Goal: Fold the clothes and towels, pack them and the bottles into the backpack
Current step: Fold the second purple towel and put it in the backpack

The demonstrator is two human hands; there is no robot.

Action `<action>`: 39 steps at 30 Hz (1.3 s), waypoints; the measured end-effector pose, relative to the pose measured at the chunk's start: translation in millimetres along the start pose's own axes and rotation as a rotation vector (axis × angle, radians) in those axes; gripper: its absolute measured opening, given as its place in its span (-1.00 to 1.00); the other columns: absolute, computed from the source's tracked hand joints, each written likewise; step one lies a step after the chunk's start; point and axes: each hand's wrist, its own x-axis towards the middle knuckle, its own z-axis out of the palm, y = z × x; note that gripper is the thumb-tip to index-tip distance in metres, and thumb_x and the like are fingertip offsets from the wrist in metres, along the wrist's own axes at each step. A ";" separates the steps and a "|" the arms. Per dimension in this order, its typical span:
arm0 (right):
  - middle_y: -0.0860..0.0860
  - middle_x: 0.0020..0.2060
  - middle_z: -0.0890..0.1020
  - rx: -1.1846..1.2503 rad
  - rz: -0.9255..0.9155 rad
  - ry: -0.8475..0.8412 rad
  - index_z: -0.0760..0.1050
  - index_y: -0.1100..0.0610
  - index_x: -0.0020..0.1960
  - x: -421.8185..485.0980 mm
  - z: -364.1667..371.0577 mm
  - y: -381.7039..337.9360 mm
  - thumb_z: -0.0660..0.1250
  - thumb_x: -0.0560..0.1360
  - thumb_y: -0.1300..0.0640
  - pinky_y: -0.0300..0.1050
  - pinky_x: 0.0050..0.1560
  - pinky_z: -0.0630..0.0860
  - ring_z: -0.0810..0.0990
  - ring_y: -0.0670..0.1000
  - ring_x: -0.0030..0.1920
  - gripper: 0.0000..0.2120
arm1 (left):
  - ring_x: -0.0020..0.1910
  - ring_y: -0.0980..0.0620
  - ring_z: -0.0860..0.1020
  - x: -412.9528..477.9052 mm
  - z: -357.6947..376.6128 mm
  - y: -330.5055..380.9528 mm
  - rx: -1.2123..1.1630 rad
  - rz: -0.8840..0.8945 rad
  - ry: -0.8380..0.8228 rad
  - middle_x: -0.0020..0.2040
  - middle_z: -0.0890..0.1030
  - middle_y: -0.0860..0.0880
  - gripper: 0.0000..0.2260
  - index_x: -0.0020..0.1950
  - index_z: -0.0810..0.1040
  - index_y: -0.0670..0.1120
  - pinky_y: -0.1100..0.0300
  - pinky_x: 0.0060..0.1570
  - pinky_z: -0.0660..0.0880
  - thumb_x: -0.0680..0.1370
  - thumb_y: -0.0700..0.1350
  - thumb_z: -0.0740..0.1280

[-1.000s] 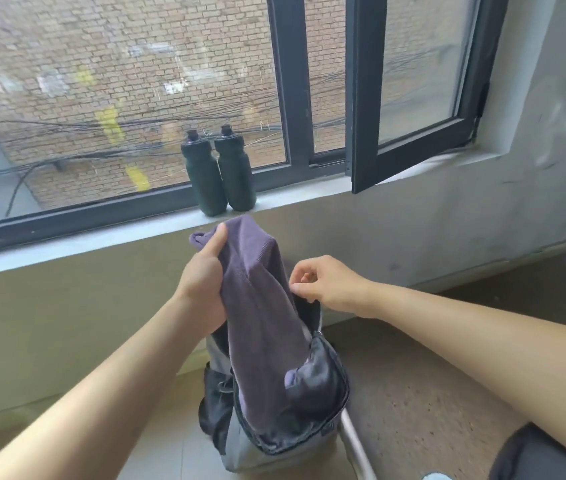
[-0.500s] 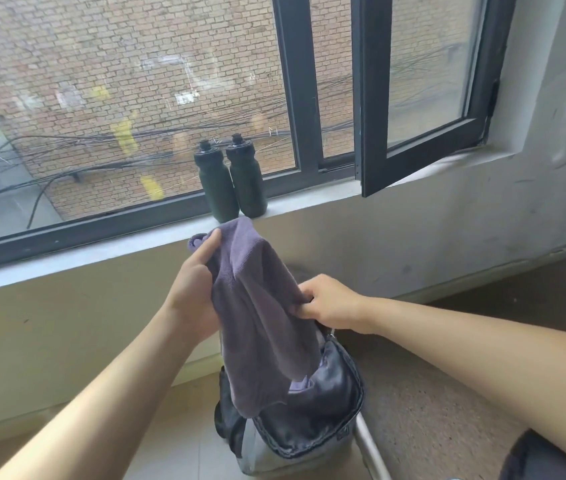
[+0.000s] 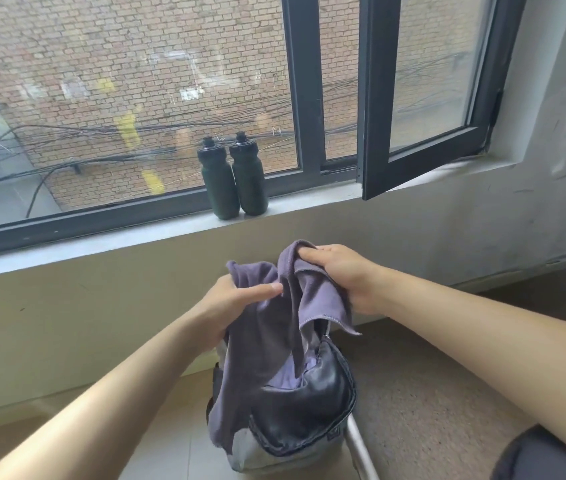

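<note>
A purple towel (image 3: 267, 327) hangs over the open mouth of a grey and black backpack (image 3: 302, 407) on the floor below the window. My left hand (image 3: 229, 306) grips the towel's left side. My right hand (image 3: 340, 275) holds its upper right edge, fingers curled over the cloth. Part of the towel drapes down the backpack's left outside, and part lies inside it. Two dark green bottles (image 3: 233, 181) stand side by side on the windowsill (image 3: 101, 244), beyond both hands.
An open window sash (image 3: 423, 157) juts inward at the right above the sill. A metal tube (image 3: 361, 452) leans by the backpack's right side. A dark cloth patch (image 3: 544, 459) shows at the bottom right corner. The wall below the sill stands just behind the backpack.
My right hand has moved up and taken hold of the towel's top edge. My left hand has dropped lower on the cloth. The towel now spreads wider between both hands.
</note>
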 end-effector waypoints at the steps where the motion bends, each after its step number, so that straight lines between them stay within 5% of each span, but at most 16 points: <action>1: 0.22 -0.06 0.66 0.005 -0.015 -0.010 0.58 0.27 0.15 -1.6 0.0 -2.2 0.27 0.66 0.07 0.10 0.11 0.59 0.64 0.17 -0.06 -0.72 | 0.19 -0.24 0.67 0.0 3.7 -0.2 0.021 -0.001 -0.039 0.15 0.71 -0.25 -0.62 0.21 0.68 -0.12 -0.23 0.34 0.51 0.44 -0.04 0.57; 5: 0.17 -0.23 0.68 -0.028 -0.057 -0.053 0.60 0.22 -0.04 -8.5 -1.6 -9.6 0.31 0.64 0.08 -0.06 -0.17 0.65 0.68 0.09 -0.27 -0.78 | 0.11 -0.17 0.70 -1.6 20.3 -1.4 0.131 0.023 -0.085 0.08 0.72 -0.25 -0.68 0.08 0.72 -0.10 -0.17 0.30 0.55 0.42 0.03 0.62; 8: 0.17 -0.23 0.67 -0.053 -0.027 -0.122 0.63 0.21 -0.12 -12.0 -2.6 -8.9 0.36 0.61 0.09 -0.07 -0.15 0.62 0.65 0.08 -0.27 -0.78 | -0.18 -0.02 0.63 -0.7 34.3 2.9 0.155 0.057 0.054 -0.22 0.65 -0.08 -0.76 -0.18 0.68 -0.12 0.03 0.01 0.56 0.39 0.01 0.61; 11: 0.19 -0.07 0.68 -0.070 -0.029 -0.248 0.63 0.27 0.05 -16.3 -3.9 -8.0 0.41 0.59 0.13 -0.09 0.01 0.60 0.66 0.08 -0.09 -0.82 | -0.27 0.00 0.48 2.6 41.8 5.8 0.094 0.048 0.181 -0.32 0.49 -0.07 -0.72 -0.29 0.53 -0.18 0.08 -0.17 0.41 0.32 0.00 0.53; 14: 0.09 0.02 0.71 -0.485 -0.184 -0.232 0.59 0.16 0.16 -21.9 -12.2 -12.6 0.53 0.47 0.21 -0.23 0.00 0.57 0.67 -0.07 -0.02 -0.71 | -0.30 0.01 0.37 8.4 35.9 2.9 0.081 0.028 0.280 -0.39 0.42 -0.01 -0.76 -0.37 0.46 -0.07 0.09 -0.20 0.31 0.34 0.00 0.46; 16: -0.02 -0.07 0.66 -0.953 -0.299 -0.105 0.52 0.00 0.18 -21.1 -19.2 -12.7 0.54 0.37 0.20 -0.27 -0.12 0.52 0.62 -0.13 -0.12 -0.58 | -0.30 0.00 0.35 13.0 26.7 -2.6 0.128 0.030 0.366 -0.37 0.38 -0.02 -0.78 -0.33 0.46 -0.05 0.08 -0.20 0.30 0.32 0.06 0.38; 18: -0.07 -0.18 0.56 -1.131 -0.374 -0.031 0.47 -0.06 0.19 -19.1 -21.8 -11.8 0.44 0.38 0.25 -0.24 -0.21 0.44 0.53 -0.10 -0.22 -0.56 | -0.31 0.00 0.35 17.5 17.0 -9.2 0.180 0.014 0.422 -0.35 0.38 -0.01 -0.75 -0.29 0.45 -0.07 0.09 -0.22 0.30 0.31 0.11 0.36; 24: -0.05 -0.22 0.59 -1.199 -0.744 0.089 0.56 0.02 0.13 -17.9 -21.8 -17.5 0.43 0.51 0.17 -0.13 -0.11 0.46 0.54 0.01 -0.21 -0.78 | -0.23 0.01 0.34 20.6 13.0 -16.8 0.218 -0.057 0.295 -0.29 0.38 -0.04 -0.84 -0.20 0.53 -0.06 0.11 -0.18 0.25 0.46 0.00 0.42; 29: 0.00 -0.17 0.69 -1.225 -1.047 0.063 0.66 0.13 0.01 -16.6 -11.1 -20.4 0.45 0.52 0.10 0.06 -0.13 0.59 0.63 0.06 -0.20 -0.88 | -0.20 -0.02 0.53 22.0 11.4 -16.0 0.173 -0.086 0.280 -0.23 0.57 -0.02 -0.81 -0.14 0.68 -0.02 0.09 -0.13 0.43 0.39 0.07 0.44; 31: 0.00 -0.23 0.70 -1.185 -1.055 0.121 0.67 0.12 -0.05 -15.7 -8.3 -20.2 0.40 0.52 0.04 0.08 -0.12 0.58 0.64 0.07 -0.23 -0.84 | -0.06 -0.02 0.67 23.1 10.0 -17.9 0.178 -0.083 0.295 -0.08 0.71 0.00 -0.62 -0.01 0.68 -0.03 0.03 0.01 0.58 0.28 0.15 0.47; 34: 0.00 -0.37 0.65 -1.118 -0.959 0.218 0.66 0.13 -0.16 -15.5 -9.1 -19.7 0.39 0.53 -0.01 -0.06 -0.12 0.42 0.57 0.07 -0.32 -0.77 | 0.10 0.02 0.60 22.5 12.1 -20.6 0.323 -0.073 0.406 0.11 0.60 0.02 -0.40 0.22 0.51 -0.01 0.08 0.06 0.54 0.26 0.19 0.53; 37: 0.03 -0.47 0.54 -1.093 -0.878 0.340 0.58 0.18 -0.31 -12.7 -11.4 -20.4 0.40 0.54 -0.05 -0.09 -0.21 0.34 0.48 0.10 -0.37 -0.64 | 0.00 0.06 0.60 20.0 18.6 -12.7 0.275 0.132 0.485 0.08 0.60 -0.02 -0.63 0.14 0.56 -0.03 0.29 -0.14 0.50 0.37 0.00 0.50; 39: 0.03 -0.55 0.41 -1.054 -0.843 0.424 0.47 0.22 -0.40 -12.2 -11.6 -22.5 0.41 0.53 -0.05 -0.04 -0.28 0.32 0.39 0.12 -0.40 -0.55 | -0.17 0.05 0.59 14.4 27.0 -3.2 0.099 0.251 0.363 -0.11 0.65 -0.04 -0.87 -0.07 0.62 -0.07 0.34 -0.26 0.51 0.41 -0.11 0.43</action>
